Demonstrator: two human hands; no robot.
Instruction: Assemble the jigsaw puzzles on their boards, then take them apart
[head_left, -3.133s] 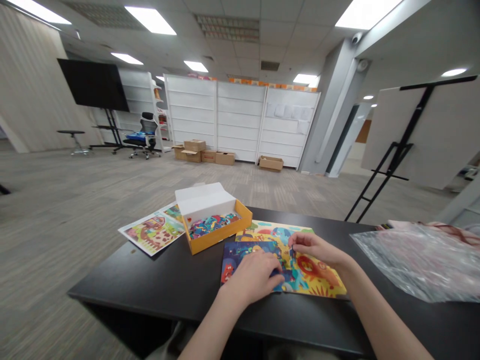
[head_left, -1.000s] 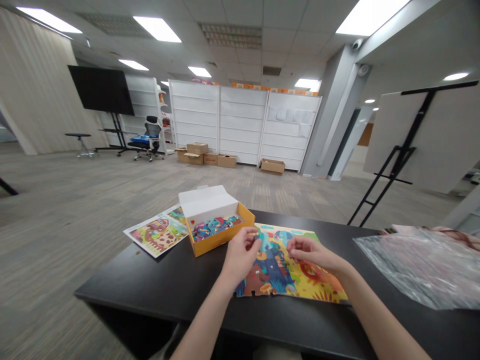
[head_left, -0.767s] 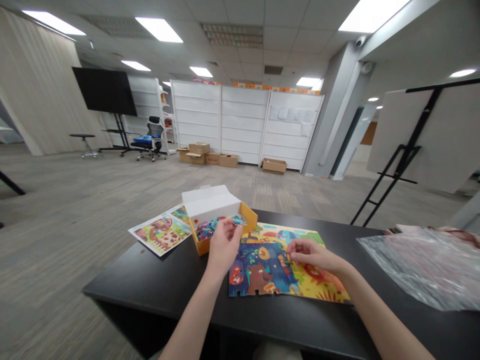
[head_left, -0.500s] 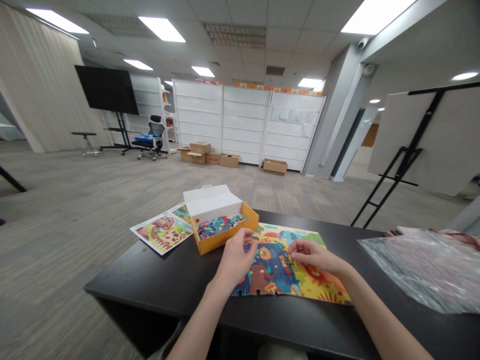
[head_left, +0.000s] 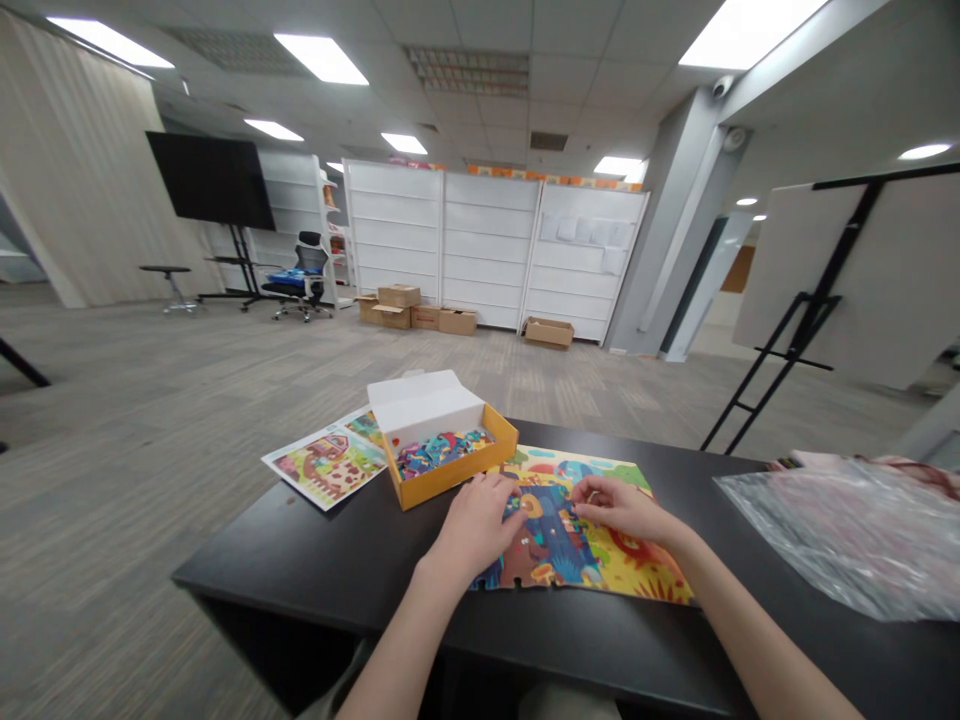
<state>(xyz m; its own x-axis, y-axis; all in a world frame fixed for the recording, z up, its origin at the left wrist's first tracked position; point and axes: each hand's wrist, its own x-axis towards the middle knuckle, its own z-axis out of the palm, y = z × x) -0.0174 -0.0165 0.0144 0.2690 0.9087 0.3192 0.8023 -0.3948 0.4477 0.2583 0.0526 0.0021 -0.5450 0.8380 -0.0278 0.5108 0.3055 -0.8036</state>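
Note:
A colourful jigsaw puzzle (head_left: 559,545), part dark blue and part yellow, lies flat on the black table (head_left: 315,570). My left hand (head_left: 480,525) rests over its left part, palm down, with fingers apart and nothing visible in them. Over the upper middle of the puzzle is my right hand (head_left: 619,512); its thumb and fingertips are close together, and whatever may be between them is too small to make out. An open yellow box (head_left: 442,480) with a white lid holds loose puzzle pieces (head_left: 442,452) just beyond my left hand.
A printed picture sheet (head_left: 326,465) lies left of the box. Clear plastic wrapping (head_left: 847,530) covers the table's right side. Beyond the table stand a board on a black stand (head_left: 825,270), cardboard boxes (head_left: 394,308), an office chair (head_left: 304,278) and white shelves (head_left: 487,240).
My left hand has lowered and flattened onto the puzzle's left part. My right hand has shifted slightly left.

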